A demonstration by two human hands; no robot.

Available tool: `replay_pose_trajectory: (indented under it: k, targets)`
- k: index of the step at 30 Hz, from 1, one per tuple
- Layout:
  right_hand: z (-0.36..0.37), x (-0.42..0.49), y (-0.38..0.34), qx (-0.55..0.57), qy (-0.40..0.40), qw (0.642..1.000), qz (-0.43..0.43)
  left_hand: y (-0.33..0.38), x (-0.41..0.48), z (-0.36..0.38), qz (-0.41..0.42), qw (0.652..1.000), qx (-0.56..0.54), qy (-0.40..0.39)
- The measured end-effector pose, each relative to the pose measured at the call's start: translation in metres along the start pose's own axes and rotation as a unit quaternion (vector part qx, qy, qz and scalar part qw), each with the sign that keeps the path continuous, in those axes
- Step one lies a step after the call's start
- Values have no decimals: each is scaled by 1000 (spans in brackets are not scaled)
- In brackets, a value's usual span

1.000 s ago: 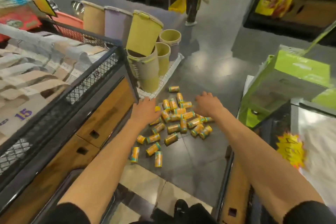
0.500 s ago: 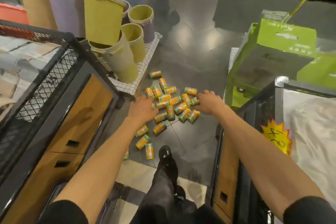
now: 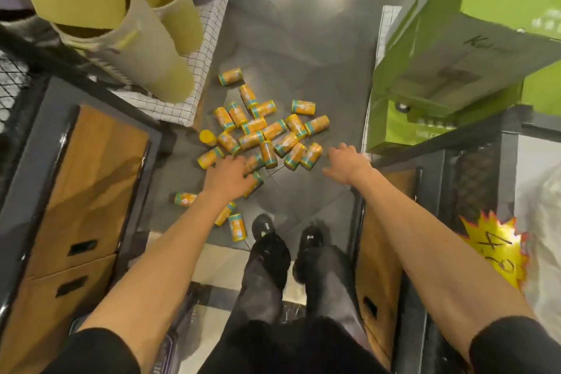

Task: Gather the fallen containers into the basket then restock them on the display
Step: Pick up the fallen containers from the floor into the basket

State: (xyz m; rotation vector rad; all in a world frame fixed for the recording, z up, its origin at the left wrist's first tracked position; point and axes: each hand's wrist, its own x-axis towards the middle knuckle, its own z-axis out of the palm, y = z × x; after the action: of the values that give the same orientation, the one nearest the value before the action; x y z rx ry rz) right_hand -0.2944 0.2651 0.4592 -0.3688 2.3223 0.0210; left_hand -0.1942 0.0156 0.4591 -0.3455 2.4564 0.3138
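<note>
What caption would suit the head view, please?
Left hand and right hand reach toward orange containers scattered on the grey floor.

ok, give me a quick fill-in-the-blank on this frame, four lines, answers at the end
1. Most of the fallen containers on the floor lie on their ____.
2. The cardboard boxes right of the pile are ____ in colour.
3. The person's shoes are ____.
4. The starburst price tag at the right is ____.

Missing words: sides; green; black; yellow
</note>
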Motion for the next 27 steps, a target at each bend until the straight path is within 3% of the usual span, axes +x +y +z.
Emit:
replay_pose_trajectory:
  k: [8,13,20,27]
  targets:
    - [59,114,28,20,-42,999,-1,-7,106,90,-48,994,-97,-22]
    - [115,198,42,34,-57,997,26,-25,175,167,-37,993,-106,-22]
    - [207,329,63,29,-54,997,39,-57,284,281,-54,993,-99,-18]
    - [284,447,86,107,-3,989,106,-89,363,380,-95,991,-96,1]
